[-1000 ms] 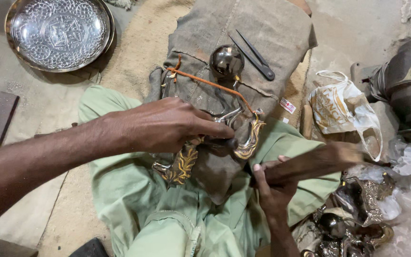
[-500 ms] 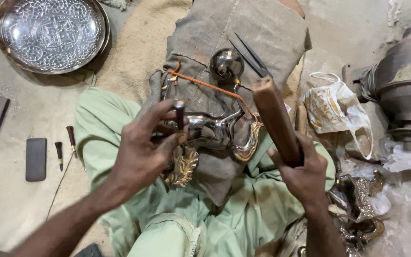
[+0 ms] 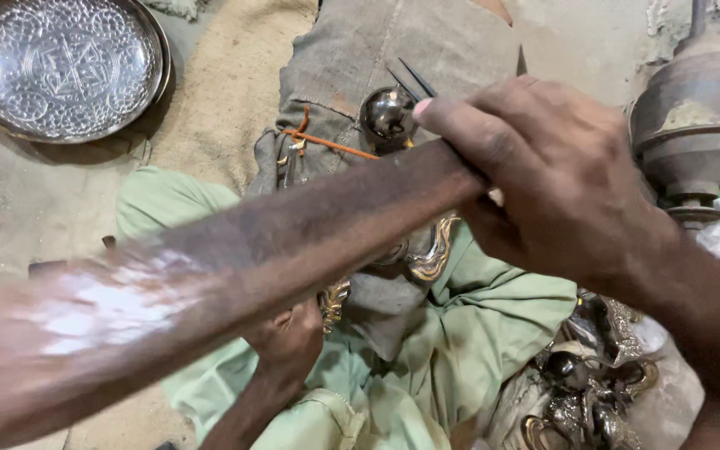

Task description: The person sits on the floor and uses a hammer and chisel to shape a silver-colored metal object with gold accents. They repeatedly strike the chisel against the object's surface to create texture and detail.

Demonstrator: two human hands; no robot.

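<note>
Head-camera view: a long dark wooden stick (image 3: 277,250) is being gripped at its upper end by the right hand (image 3: 560,183), the fingers being wrapped tightly around it, while its broad far end is being blurred across the lower left of the frame (the smear hides whatever lies beneath it). Under the stick, the left hand (image 3: 289,337) is being kept closed low over the lap, against a silver-and-gold ornamental metal piece (image 3: 427,254) that is being rested on grey sackcloth (image 3: 393,50) over pale green trousers (image 3: 477,333); exactly what the left fingers are clasping cannot be told, since the stick is covering them. A polished metal ball (image 3: 387,115) is being seen just above the stick, with an orange cord (image 3: 327,143) beside it and dark tweezers (image 3: 414,82) touching its top. An embossed silver plate (image 3: 60,67) is being left on the floor at the upper left, well apart. A heap of finished metal ornaments (image 3: 585,392) is lying at the lower right, and a round grey metal vessel (image 3: 693,125) is standing at the upper right.
</note>
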